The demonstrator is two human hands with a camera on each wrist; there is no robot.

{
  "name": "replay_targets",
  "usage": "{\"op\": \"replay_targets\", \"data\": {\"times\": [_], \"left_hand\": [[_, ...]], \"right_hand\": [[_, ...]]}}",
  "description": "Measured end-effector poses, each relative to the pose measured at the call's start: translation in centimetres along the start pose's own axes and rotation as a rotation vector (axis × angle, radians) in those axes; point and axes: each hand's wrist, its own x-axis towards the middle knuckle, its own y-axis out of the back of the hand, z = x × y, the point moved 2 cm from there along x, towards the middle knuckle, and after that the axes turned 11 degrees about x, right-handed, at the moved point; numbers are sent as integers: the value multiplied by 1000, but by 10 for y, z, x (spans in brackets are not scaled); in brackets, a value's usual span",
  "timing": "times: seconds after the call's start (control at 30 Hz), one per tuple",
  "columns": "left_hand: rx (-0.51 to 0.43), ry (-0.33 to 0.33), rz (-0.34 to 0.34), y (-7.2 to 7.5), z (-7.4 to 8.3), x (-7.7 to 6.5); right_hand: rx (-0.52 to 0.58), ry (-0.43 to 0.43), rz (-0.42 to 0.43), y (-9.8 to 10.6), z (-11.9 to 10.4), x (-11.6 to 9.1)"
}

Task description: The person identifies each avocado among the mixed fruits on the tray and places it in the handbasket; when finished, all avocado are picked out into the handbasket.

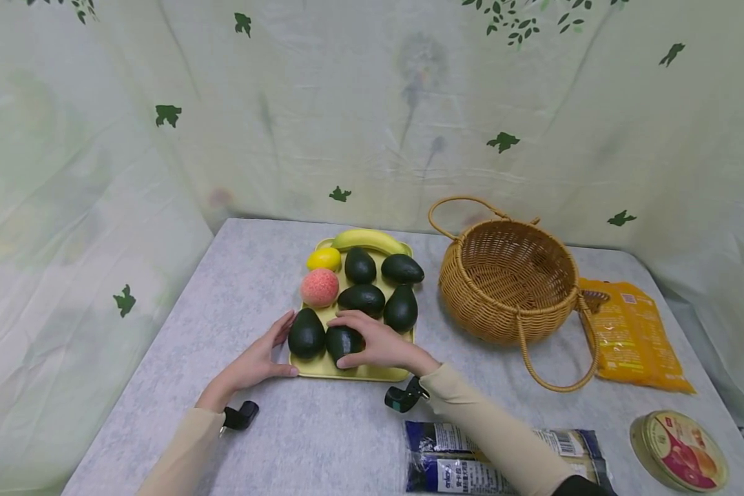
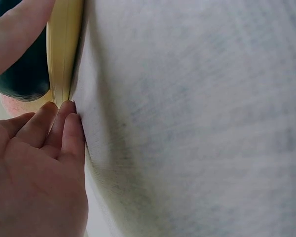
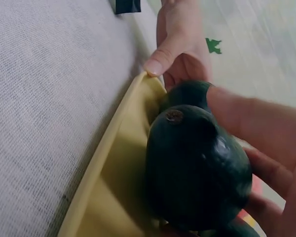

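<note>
My right hand point(image 1: 372, 341) grips a dark green avocado point(image 1: 344, 346) at the front of a yellow tray point(image 1: 359, 372), thumb on its near side and fingers around its far side. In the right wrist view that avocado point(image 3: 197, 168) sits inside the tray's raised edge. At the tray's front left corner, my left hand point(image 1: 257, 358) rests its thumb on the edge. Its fingers point(image 2: 56, 123) reach nearly straight along the tray's side. Another avocado point(image 1: 306, 333) lies between the hands. Behind them on the tray are several more avocados point(image 1: 361, 300), a pink peach point(image 1: 319, 287), a lemon point(image 1: 324, 259) and a banana point(image 1: 368, 240).
A wicker basket point(image 1: 477, 313) with its handles folded down stands right of the tray. An orange packet point(image 1: 638, 337) lies beside it. Clear and blue packets point(image 1: 452, 475) lie under the right forearm. A round tin point(image 1: 685, 448) sits at the front right.
</note>
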Motion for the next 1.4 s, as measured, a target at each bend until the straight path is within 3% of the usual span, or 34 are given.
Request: {"op": "replay_targets", "data": {"times": [0.17,0.33,0.67,0.83,1.0,1.2,1.4], "left_hand": [[8,17,-5,0,0,0],[21,13,-2,1,0,0],[8,3,6,1,-1,0],[11,9,8,1,-1,-1],[10,18,6,0,-1,-1],[7,12,4,-1,0,0],[7,22,1,-1,-1,1]], "right_hand": [[-18,-10,46,-3,-3,3],[26,40,51,0,-1,2],[248,88,-1,35,-11,-14],[351,67,-4,64,-26,-28],[432,14,50,99,-44,-48],[466,11,178,153,-60,-81],[469,-71,339,206,-47,-115]]}}
